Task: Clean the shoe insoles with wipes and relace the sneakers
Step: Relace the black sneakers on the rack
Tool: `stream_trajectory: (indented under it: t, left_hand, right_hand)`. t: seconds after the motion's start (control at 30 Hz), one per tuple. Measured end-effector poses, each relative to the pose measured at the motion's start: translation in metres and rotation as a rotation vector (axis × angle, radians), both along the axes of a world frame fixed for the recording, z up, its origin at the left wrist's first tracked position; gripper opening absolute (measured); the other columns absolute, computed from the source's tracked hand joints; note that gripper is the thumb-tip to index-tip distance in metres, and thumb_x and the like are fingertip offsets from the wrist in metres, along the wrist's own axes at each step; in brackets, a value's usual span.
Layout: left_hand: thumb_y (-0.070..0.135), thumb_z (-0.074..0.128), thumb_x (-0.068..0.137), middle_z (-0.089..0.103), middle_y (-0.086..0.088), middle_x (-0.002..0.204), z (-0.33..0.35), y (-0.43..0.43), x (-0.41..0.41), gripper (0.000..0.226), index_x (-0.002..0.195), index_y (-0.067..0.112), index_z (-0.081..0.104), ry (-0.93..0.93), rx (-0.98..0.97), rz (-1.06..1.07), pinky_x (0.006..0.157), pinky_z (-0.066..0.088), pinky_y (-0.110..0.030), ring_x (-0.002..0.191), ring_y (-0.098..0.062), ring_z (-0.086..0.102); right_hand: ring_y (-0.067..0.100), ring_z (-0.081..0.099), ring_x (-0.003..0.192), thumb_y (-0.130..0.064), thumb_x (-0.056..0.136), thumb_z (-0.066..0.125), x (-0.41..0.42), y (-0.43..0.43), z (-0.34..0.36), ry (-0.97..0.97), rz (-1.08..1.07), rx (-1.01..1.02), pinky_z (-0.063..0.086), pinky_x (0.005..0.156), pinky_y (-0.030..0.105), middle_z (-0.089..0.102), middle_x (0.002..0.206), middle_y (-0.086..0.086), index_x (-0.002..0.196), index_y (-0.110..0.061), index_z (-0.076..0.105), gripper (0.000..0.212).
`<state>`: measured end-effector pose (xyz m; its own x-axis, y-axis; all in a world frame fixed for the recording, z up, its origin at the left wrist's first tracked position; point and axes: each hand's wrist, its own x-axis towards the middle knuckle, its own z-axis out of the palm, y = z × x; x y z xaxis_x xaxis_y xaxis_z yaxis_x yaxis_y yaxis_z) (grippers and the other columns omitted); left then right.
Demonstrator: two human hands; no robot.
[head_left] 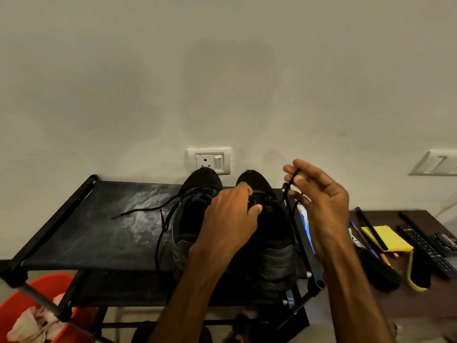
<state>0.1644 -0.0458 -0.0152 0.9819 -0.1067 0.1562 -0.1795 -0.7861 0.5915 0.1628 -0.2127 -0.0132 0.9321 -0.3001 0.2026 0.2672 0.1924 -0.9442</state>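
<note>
Two black sneakers stand side by side on the top shelf of a black rack (81,233), toes to the wall. The left sneaker (195,194) has loose black laces (138,211) trailing over the shelf. My left hand (230,219) grips the tongue and eyelet area of the right sneaker (274,246). My right hand (319,199) is raised to the right of that shoe and pinches a black lace (289,186) between thumb and fingers, pulling it up taut from the shoe.
A red bucket (27,300) with crumpled used wipes sits at lower left under the rack. A brown table (408,300) on the right holds a yellow pouch (388,238), pens, a remote (425,248) and a shoe brush (418,271). A wall socket (210,159) is behind the shoes.
</note>
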Motion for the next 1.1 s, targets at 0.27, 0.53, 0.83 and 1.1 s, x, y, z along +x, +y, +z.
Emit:
stream_trajectory:
  t: [0.27,0.53,0.83,1.1]
  left_hand:
    - [0.052,0.067,0.091,0.065,0.019,0.087,0.034,0.008,-0.02,0.028,0.112,0.033,0.065,-0.181,-0.022,0.096,0.081,0.054,-0.031,0.087,-0.001,0.064]
    - [0.022,0.053,0.105,0.076,0.007,0.093,0.058,-0.01,-0.035,0.022,0.112,0.016,0.073,-0.286,-0.704,-0.305,0.083,0.057,-0.024,0.094,-0.007,0.072]
    - [0.032,0.059,0.099,0.072,0.022,0.078,0.017,0.012,-0.002,0.015,0.096,0.031,0.074,-0.267,-0.298,0.038,0.071,0.057,-0.029,0.071,0.005,0.065]
    - [0.031,0.058,0.098,0.068,0.017,0.099,-0.002,0.001,0.001,0.016,0.109,0.032,0.069,-0.131,-0.134,-0.048,0.088,0.056,-0.034,0.086,-0.003,0.062]
  right_hand:
    - [0.017,0.07,0.105,-0.006,0.105,0.047,-0.004,-0.007,0.012,-0.1,-0.053,-0.349,0.057,0.088,0.036,0.077,0.107,0.001,0.121,-0.012,0.069,0.028]
    - [0.015,0.071,0.105,-0.012,0.094,0.067,-0.015,0.014,0.019,-0.129,0.321,-0.736,0.057,0.092,0.042,0.075,0.108,-0.002,0.121,-0.014,0.067,0.028]
    - [0.012,0.071,0.073,-0.014,0.1,0.062,-0.02,-0.014,0.026,0.005,0.01,-0.397,0.059,0.077,0.024,0.073,0.07,0.002,0.129,-0.018,0.06,0.03]
    - [0.029,0.071,0.097,-0.008,0.091,0.069,-0.028,-0.052,0.012,0.565,0.44,-1.235,0.056,0.093,0.046,0.075,0.094,0.009,0.098,-0.014,0.077,0.013]
